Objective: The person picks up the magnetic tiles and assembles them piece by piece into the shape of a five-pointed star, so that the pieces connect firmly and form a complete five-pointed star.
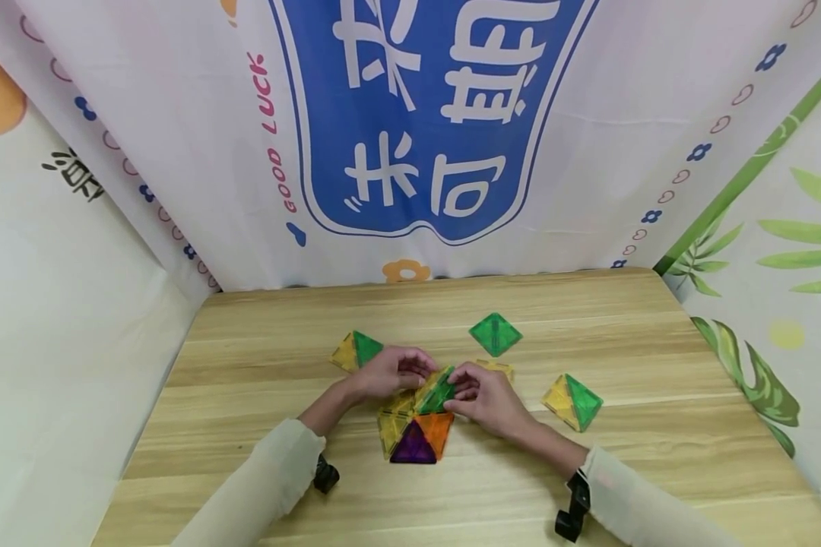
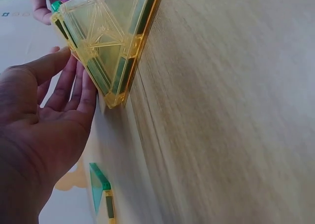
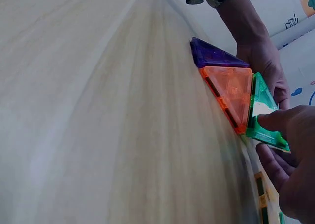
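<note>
A small structure of translucent triangular magnetic tiles stands on the table, with a purple tile point(image 1: 413, 444), an orange tile point(image 1: 435, 431) and yellow tiles point(image 1: 392, 434) around its near side. At its top a yellow tile point(image 1: 426, 389) joins a green tile point(image 1: 439, 393), both tilted. My right hand point(image 1: 487, 400) pinches the green tile; the right wrist view shows the thumb on its face and fingers behind. My left hand point(image 1: 391, 372) holds the yellow side by its edge, thumb at the edge and fingers bent behind. The structure's far side is hidden in the head view.
On the wooden table point(image 1: 267, 365) lie a yellow-green tile pair point(image 1: 357, 349) beyond the left forearm, another such pair point(image 1: 573, 402) at the right, and a green pair point(image 1: 496, 334) farther back. A yellow tile point(image 1: 498, 369) lies partly behind the right hand. Printed cloth point(image 1: 246, 228) walls the back.
</note>
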`<action>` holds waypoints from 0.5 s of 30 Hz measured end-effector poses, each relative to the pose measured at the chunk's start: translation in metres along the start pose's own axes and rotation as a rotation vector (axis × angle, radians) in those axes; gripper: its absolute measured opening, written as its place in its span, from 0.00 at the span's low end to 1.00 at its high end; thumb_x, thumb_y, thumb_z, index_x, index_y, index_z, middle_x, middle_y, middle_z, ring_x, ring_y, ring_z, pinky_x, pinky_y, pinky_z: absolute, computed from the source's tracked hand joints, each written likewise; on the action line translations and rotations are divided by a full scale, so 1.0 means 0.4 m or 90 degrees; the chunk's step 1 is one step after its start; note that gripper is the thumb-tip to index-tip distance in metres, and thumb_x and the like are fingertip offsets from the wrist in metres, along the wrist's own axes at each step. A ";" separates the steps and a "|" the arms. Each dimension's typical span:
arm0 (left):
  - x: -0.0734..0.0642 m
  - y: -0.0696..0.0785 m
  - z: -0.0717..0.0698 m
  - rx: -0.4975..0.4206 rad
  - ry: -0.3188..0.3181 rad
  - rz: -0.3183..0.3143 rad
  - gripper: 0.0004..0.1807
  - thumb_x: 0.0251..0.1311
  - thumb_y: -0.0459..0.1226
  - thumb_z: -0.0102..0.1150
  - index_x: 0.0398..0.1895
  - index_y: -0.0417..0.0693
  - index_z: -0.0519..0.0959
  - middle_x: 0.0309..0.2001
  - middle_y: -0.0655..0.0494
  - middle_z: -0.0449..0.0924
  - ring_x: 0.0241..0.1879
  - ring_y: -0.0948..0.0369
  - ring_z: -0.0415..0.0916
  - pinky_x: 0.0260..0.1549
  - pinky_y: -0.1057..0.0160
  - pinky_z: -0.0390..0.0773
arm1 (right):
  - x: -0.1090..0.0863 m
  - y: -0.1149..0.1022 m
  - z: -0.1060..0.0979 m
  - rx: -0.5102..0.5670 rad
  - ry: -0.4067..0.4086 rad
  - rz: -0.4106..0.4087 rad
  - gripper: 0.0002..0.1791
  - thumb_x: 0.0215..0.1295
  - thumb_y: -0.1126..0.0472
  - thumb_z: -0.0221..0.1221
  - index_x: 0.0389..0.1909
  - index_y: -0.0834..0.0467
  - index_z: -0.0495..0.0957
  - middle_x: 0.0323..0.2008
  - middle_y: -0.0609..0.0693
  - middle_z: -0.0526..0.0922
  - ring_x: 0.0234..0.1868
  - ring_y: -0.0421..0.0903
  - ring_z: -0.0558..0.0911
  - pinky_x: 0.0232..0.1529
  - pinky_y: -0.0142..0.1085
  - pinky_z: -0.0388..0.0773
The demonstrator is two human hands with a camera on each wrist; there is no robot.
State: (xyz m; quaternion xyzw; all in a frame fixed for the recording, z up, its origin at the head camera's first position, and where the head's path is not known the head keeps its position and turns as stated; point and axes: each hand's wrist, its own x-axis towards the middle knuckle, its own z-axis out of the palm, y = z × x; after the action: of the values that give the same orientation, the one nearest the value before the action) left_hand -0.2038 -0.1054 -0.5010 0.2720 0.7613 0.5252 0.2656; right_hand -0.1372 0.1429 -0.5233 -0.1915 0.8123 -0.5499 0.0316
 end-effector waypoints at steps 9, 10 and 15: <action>-0.072 0.020 -0.002 0.124 0.071 0.027 0.14 0.77 0.34 0.60 0.58 0.35 0.81 0.54 0.43 0.84 0.53 0.53 0.83 0.53 0.59 0.84 | 0.021 -0.017 -0.032 -0.155 0.047 -0.088 0.25 0.51 0.67 0.81 0.50 0.62 0.83 0.51 0.59 0.85 0.42 0.52 0.87 0.45 0.40 0.88; -0.082 0.020 -0.002 0.140 0.074 0.024 0.15 0.76 0.35 0.61 0.59 0.36 0.81 0.55 0.44 0.84 0.53 0.54 0.83 0.54 0.58 0.84 | 0.024 -0.017 -0.036 -0.167 0.041 -0.097 0.26 0.51 0.66 0.81 0.51 0.62 0.84 0.54 0.60 0.84 0.43 0.53 0.87 0.46 0.42 0.88; -0.129 0.011 0.002 0.217 0.079 0.022 0.23 0.72 0.43 0.68 0.62 0.38 0.80 0.57 0.46 0.84 0.56 0.53 0.82 0.58 0.50 0.83 | 0.045 -0.017 -0.053 -0.194 -0.019 -0.145 0.28 0.53 0.64 0.81 0.56 0.62 0.84 0.62 0.62 0.82 0.57 0.57 0.84 0.59 0.52 0.83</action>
State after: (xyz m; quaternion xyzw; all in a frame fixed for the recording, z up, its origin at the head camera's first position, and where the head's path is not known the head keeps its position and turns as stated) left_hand -0.1659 -0.1392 -0.4908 0.2930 0.8496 0.4088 0.1588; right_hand -0.1574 0.1532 -0.5062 -0.2928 0.8588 -0.4177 -0.0480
